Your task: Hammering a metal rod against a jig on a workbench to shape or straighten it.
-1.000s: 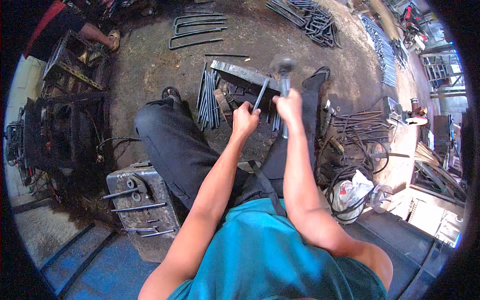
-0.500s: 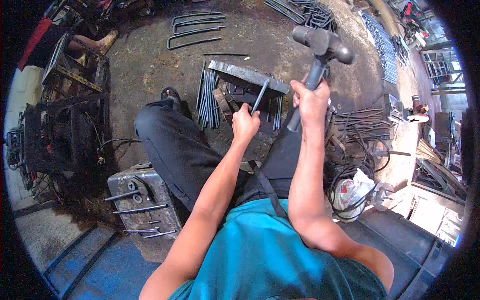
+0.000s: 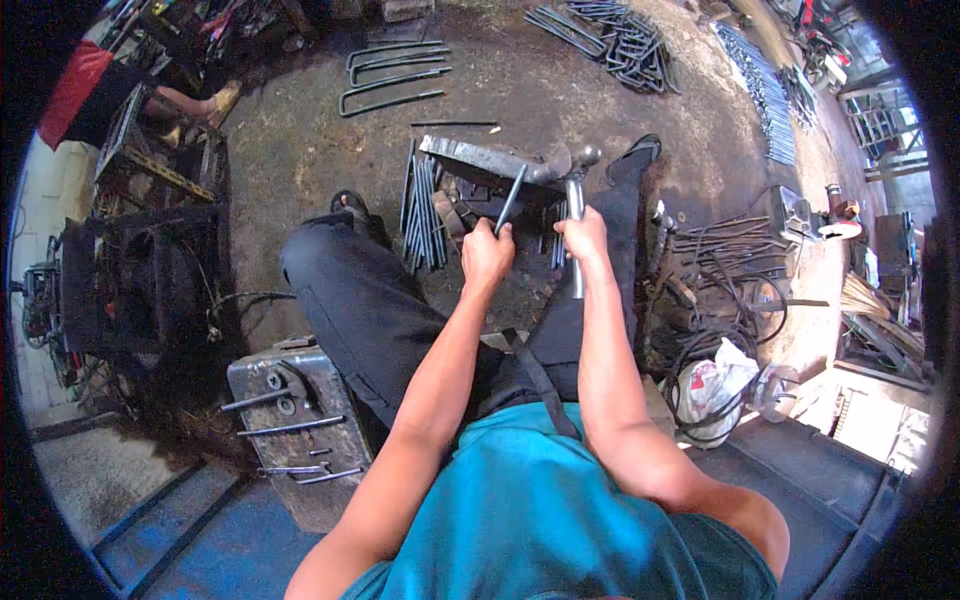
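My left hand (image 3: 487, 250) is closed round a thin metal rod (image 3: 513, 192), whose far end slants up over a thick steel bar-shaped anvil (image 3: 465, 153). In my right hand (image 3: 585, 236) is a ball-peen hammer (image 3: 575, 190), gripped midway along its handle. The hammer head is down at the anvil's right end, beside the rod's tip; whether they touch I cannot tell. Left of the anvil leans a bundle of straight rods (image 3: 425, 215). A smaller group of rods (image 3: 555, 238) stands between my hands, partly hidden by the hammer.
Several U-shaped rods (image 3: 395, 75) lie beyond the anvil, with a heap of bent rods (image 3: 635, 55) at far right. A worn metal box (image 3: 300, 450) carrying rods stands by my left leg. Cables (image 3: 690, 330) and a white plastic bag (image 3: 718, 385) lie right. Another person's foot (image 3: 225, 103) shows far left.
My right hand has swung the hammer down from its raised position, leftward onto the anvil's right end. My left hand keeps its hold on the rod, almost unmoved.
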### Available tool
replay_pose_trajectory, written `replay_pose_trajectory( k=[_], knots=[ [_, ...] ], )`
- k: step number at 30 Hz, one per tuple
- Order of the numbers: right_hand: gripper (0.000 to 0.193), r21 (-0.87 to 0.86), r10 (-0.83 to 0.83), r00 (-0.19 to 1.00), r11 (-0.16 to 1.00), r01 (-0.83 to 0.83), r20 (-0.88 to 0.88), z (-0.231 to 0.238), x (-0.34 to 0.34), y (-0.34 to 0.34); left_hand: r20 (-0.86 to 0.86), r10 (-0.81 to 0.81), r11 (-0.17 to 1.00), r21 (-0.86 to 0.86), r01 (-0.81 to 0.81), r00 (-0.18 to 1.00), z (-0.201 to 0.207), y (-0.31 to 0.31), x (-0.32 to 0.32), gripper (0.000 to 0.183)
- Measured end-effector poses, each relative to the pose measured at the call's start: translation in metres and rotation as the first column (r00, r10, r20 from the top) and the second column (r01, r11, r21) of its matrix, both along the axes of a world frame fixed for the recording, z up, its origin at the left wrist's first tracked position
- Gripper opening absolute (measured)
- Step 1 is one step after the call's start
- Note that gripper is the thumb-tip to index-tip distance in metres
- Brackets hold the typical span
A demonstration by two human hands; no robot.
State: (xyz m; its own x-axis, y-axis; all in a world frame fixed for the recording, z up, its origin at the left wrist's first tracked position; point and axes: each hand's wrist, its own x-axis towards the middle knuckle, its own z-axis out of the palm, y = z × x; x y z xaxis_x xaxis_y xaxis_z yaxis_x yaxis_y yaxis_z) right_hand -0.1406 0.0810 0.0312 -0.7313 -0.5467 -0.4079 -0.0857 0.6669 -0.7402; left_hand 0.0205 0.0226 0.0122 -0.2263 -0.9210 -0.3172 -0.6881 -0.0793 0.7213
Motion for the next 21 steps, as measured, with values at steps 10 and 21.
replay_pose_trajectory(
  k=[10,21],
  knots=[
    [0.01,-0.182,-0.135,0.793,0.938,0.296,0.594,-0.039,-0.024,0.028,-0.663,0.092,0.848,0.443,0.29,0.743,0.049,-0.035,0.017,0.031],
    [0.014,-0.073,0.006,0.932,0.997,0.021,0.363,0.004,-0.035,0.027,-0.704,0.11,0.495,0.651,0.576,0.702,0.073,-0.09,0.041,0.047]
  ],
)
